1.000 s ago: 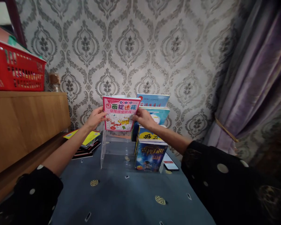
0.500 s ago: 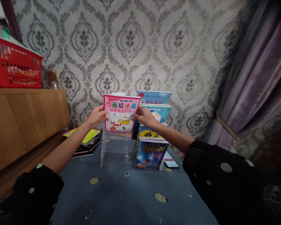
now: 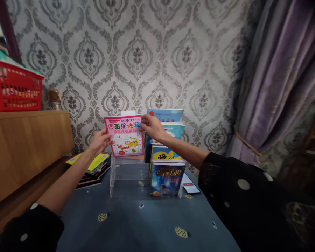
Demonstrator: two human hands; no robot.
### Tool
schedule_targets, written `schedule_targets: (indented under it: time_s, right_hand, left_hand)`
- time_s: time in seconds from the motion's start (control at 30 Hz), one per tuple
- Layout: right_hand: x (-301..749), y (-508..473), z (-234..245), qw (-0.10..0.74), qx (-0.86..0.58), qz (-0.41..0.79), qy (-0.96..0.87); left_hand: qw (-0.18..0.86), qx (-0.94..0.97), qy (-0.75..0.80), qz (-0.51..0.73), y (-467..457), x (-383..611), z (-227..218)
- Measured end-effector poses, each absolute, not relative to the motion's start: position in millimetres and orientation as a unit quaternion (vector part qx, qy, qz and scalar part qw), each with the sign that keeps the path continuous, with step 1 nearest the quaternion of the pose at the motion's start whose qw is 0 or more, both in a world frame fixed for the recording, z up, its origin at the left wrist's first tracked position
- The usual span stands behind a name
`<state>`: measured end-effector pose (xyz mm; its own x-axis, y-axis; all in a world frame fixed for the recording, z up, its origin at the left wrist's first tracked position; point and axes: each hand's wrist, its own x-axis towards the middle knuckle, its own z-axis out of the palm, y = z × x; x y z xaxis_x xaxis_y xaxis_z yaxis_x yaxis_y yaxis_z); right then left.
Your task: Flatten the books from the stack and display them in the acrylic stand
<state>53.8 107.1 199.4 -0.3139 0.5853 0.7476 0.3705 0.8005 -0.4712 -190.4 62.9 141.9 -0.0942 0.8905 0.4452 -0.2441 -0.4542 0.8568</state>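
Observation:
A pink children's book (image 3: 124,136) stands upright in the back left tier of a clear acrylic rack (image 3: 126,175). My left hand (image 3: 101,140) grips the book's left edge, fingers closed on it. Fingers of my right hand (image 3: 151,126) pinch its top right corner. A white sheet or book peeks up just behind the pink one. The rack's right column holds several stepped books: a dark blue one (image 3: 167,178) in front, a yellow and blue one (image 3: 164,153) above it, and light blue ones (image 3: 168,117) at the back.
A stack of yellow and dark books (image 3: 93,166) lies left of the rack on the blue cloth (image 3: 136,224). A phone (image 3: 190,183) lies right of the rack. A wooden cabinet (image 3: 26,147) with a red basket (image 3: 13,87) stands left. Purple curtain (image 3: 278,80) hangs right.
The pink book has settled lower into the rack. My right hand slid from the book's right edge up to its top right corner. The camera view shifted slightly.

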Motion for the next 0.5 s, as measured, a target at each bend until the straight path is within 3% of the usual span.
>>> schedule_targets:
  time_s: [0.17, 0.5]
  right_hand:
    - [46, 95, 222, 0.493, -0.271, 0.088, -0.822]
    - [58, 82, 246, 0.554, -0.199, 0.070, -0.805]
  left_hand:
    - [0.397, 0.521, 0.267, 0.707, 63, -196, 149]
    - [0.318, 0.560, 0.181, 0.743, 59, -180, 187]
